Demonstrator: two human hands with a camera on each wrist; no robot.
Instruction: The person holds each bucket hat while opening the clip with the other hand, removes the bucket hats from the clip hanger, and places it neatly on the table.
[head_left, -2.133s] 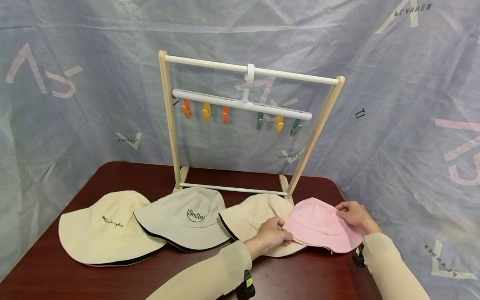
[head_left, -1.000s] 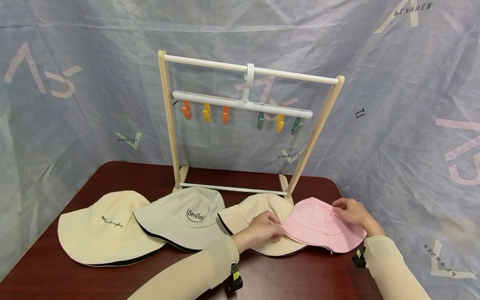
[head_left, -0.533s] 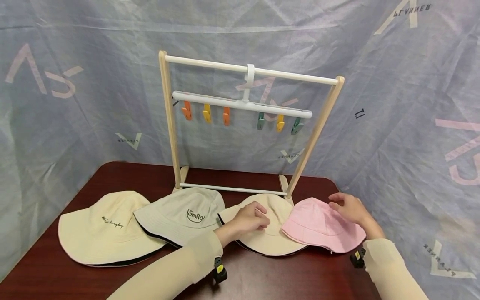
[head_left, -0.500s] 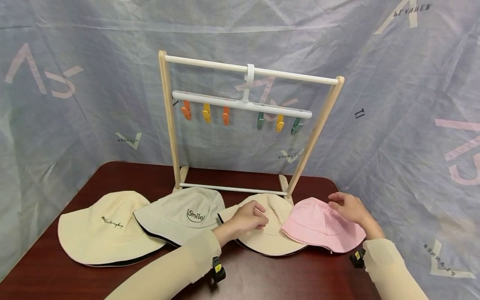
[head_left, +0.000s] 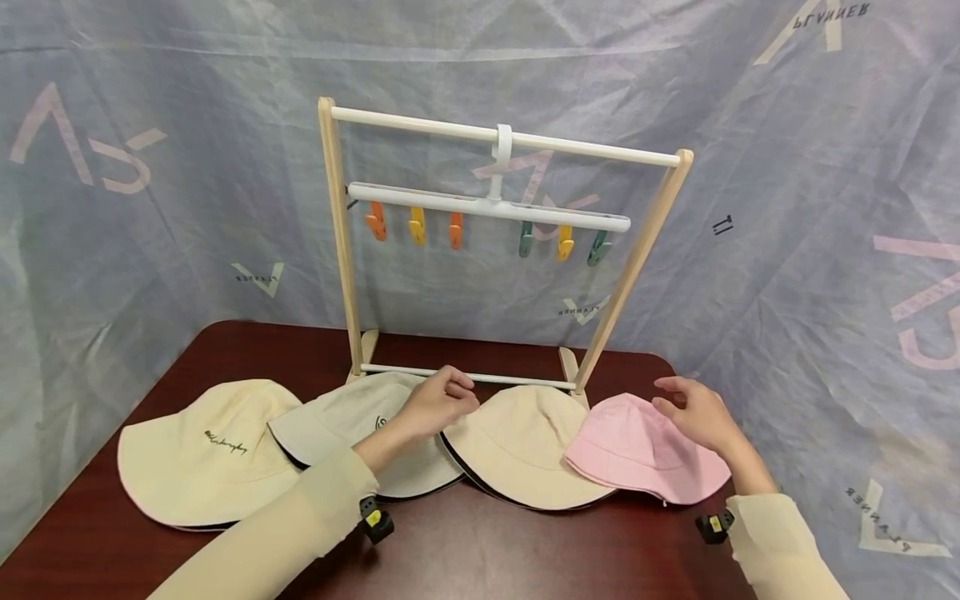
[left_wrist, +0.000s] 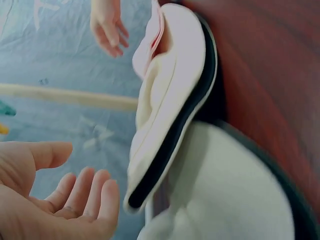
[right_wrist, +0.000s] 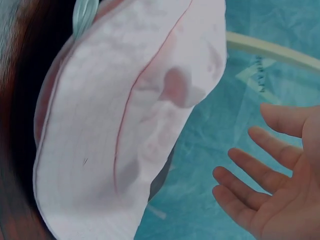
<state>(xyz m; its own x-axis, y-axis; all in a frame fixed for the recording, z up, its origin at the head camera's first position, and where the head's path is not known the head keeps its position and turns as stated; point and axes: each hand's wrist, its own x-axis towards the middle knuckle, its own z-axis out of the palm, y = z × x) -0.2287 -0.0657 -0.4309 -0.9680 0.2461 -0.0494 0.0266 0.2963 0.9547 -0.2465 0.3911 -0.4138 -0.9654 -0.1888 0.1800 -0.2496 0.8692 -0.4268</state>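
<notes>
My left hand (head_left: pixel 438 402) hovers over the grey bucket hat (head_left: pixel 408 475), covering most of its lettering. In the left wrist view its fingers are relaxed and hold nothing. My right hand (head_left: pixel 697 412) is raised just above the right side of the pink bucket hat (head_left: pixel 626 454). The right wrist view shows its fingers spread and loosely bent, apart from the pink fabric. Between the hands lies a cream bucket hat (head_left: pixel 525 450) with a dark underside, its right brim tucked under the pink one. At the far left sits a pale yellow bucket hat (head_left: pixel 210 458) with script lettering.
Behind the hats stands a wooden rack (head_left: pixel 347 250) with a white top rail. From it hangs a white hanger (head_left: pixel 487 207) carrying several orange, yellow and green clips (head_left: pixel 417 225). Grey printed cloth (head_left: pixel 810 333) surrounds the dark red table (head_left: pixel 480 558).
My left hand has let go of the pink hat's brim and moved left, over the grey hat. The right hand has released the pink hat and lifted slightly. The hats lie nearly as before.
</notes>
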